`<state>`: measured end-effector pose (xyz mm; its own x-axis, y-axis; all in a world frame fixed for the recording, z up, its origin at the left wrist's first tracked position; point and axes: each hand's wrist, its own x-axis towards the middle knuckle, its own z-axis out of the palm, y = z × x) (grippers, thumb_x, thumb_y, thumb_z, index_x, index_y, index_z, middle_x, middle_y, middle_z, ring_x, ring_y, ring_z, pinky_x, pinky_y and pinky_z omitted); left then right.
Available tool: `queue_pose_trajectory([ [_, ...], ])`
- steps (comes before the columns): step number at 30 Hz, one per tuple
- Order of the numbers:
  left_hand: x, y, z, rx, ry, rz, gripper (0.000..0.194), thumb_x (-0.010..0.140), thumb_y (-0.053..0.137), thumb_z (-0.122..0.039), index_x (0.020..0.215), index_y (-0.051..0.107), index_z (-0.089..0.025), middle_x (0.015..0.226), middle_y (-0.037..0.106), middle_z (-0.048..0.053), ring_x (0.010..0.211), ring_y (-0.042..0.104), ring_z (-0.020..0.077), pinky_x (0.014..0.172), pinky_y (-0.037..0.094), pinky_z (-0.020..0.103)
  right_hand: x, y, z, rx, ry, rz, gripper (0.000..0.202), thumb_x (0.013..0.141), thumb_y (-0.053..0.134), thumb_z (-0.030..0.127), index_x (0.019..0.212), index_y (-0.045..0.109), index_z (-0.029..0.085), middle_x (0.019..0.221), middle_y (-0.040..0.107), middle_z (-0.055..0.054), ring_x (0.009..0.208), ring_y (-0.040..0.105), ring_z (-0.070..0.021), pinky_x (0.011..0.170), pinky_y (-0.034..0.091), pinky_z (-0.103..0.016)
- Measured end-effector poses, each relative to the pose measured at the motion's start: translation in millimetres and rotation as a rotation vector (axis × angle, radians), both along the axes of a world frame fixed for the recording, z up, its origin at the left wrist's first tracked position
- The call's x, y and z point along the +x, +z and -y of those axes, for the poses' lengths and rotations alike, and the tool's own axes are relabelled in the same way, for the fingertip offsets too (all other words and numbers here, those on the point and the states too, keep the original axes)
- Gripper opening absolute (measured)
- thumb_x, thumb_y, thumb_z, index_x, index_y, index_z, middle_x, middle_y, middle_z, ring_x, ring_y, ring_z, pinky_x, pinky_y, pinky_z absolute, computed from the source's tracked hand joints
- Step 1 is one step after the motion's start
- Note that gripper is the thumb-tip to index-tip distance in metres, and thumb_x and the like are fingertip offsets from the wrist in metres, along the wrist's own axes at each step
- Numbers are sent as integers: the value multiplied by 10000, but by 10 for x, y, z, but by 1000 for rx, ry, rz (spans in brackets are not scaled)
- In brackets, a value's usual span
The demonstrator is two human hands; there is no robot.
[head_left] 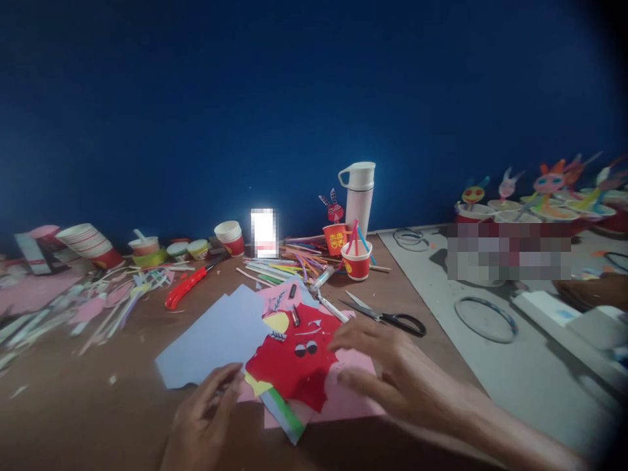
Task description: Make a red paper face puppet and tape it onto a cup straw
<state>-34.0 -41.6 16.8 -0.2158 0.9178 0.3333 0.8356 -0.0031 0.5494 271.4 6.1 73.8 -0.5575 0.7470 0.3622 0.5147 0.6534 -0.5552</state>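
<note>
While the dark blue wall (275,118) rises at twelve o'clock and the brown table (137,418) beneath you carries scraps (91,309) around ten, the pink paper (338,412) lies before you under the red paper (275,360). Your right hand (390,360), at the red paper's three o'clock, is spread wide and looks empty; your left hand (209,405), at its eight, is narrow, and I can't tell whether it grips anything. Brushing right could nudge the scissors (381,316) at two, and dragging the red paper could shift the eyes (300,350), if loose.
</note>
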Motion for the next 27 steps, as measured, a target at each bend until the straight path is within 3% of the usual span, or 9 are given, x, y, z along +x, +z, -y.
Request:
queue_pose_trajectory([
  [3,103,-50,-107,24,-326,-27,178,830,515,-337,840,649,-221,844,702,12,745,659,142,630,512,169,117,-237,-240,50,-319,311,207,852,517,327,933,649,188,899,648,-88,822,606,-245,670,464,-335],
  [5,200,-71,-166,54,-527,-86,195,870,460,-250,747,599,-190,752,655,22,679,618,123,626,488,183,188,-394,-292,3,-379,461,215,824,541,355,942,641,206,867,651,-71,806,614,-254,665,455,-341],
  [7,309,-82,-212,73,-633,-182,248,878,444,-202,650,537,-177,630,580,6,585,553,110,566,447,193,210,-501,-286,-18,-411,529,207,804,549,336,945,628,206,860,654,-63,787,621,-252,663,446,-336],
  [10,455,-97,-264,107,-713,-362,300,868,461,-192,568,461,-176,549,504,-11,520,484,109,493,380,210,164,-568,-258,-23,-425,556,184,805,513,251,949,614,198,859,657,-61,739,625,-231,630,427,-310],
  [13,547,-114,-308,159,-767,-448,282,855,466,-176,574,449,-178,590,521,4,553,490,127,502,372,234,119,-589,-259,-25,-440,564,186,813,471,187,944,603,191,866,650,-65,730,622,-214,610,411,-290],
  [17,613,-93,-369,212,-801,-390,194,842,456,-131,663,516,-175,711,574,40,663,525,163,581,424,274,125,-614,-269,-35,-475,557,228,820,456,167,1009,580,191,914,640,-79,778,623,-223,619,415,-291],
  [24,620,-78,-480,312,-914,-303,182,836,457,-128,711,578,-182,745,618,56,735,546,181,646,465,301,184,-596,-183,-58,-461,529,359,831,413,121,1154,542,209,890,658,-70,806,628,-216,644,439,-276],
  [27,550,-125,-513,353,-952,-254,161,822,472,-116,740,594,-181,775,639,60,745,549,186,662,465,316,223,-491,-104,-104,-414,295,348,856,409,159,1171,538,229,963,657,-56,863,615,-199,727,446,-277],
])
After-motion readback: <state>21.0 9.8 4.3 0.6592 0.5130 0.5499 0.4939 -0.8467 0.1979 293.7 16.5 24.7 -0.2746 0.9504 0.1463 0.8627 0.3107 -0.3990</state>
